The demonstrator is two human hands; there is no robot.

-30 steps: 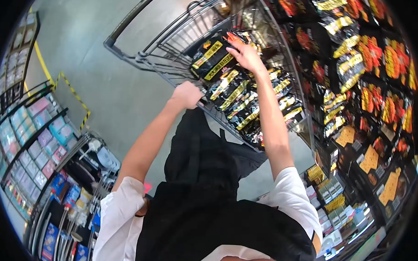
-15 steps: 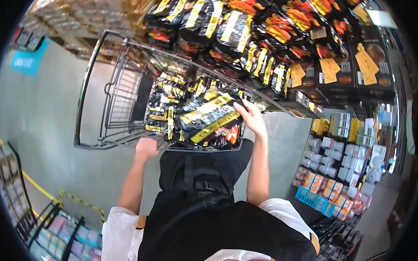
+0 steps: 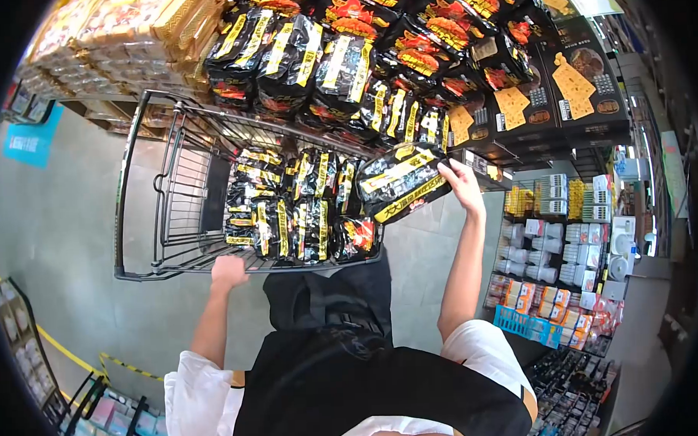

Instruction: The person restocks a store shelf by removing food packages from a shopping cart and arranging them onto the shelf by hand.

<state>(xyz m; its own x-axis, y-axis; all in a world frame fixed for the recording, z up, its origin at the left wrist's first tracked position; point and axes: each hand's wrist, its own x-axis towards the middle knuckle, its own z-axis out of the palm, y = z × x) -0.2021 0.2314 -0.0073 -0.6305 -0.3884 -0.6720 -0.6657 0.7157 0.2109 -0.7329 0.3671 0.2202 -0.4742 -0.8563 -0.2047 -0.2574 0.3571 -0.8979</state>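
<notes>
Black plastic is gleaming in the head view: the right hand is keeping its grip on a pack at the cart's end, no longer over the bags inside, which are now lying uncovered. The left hand is clenching the cart's near side.

The black pack has moved — to the cart's edge.

Gold-wrapped packs are stacked at your upper left, with a blue panel below them against the grey floor. At your upper right you see black boxes printed with orange shapes, and, lower, a blue basket. Pastel packs fill your lower left.
</notes>
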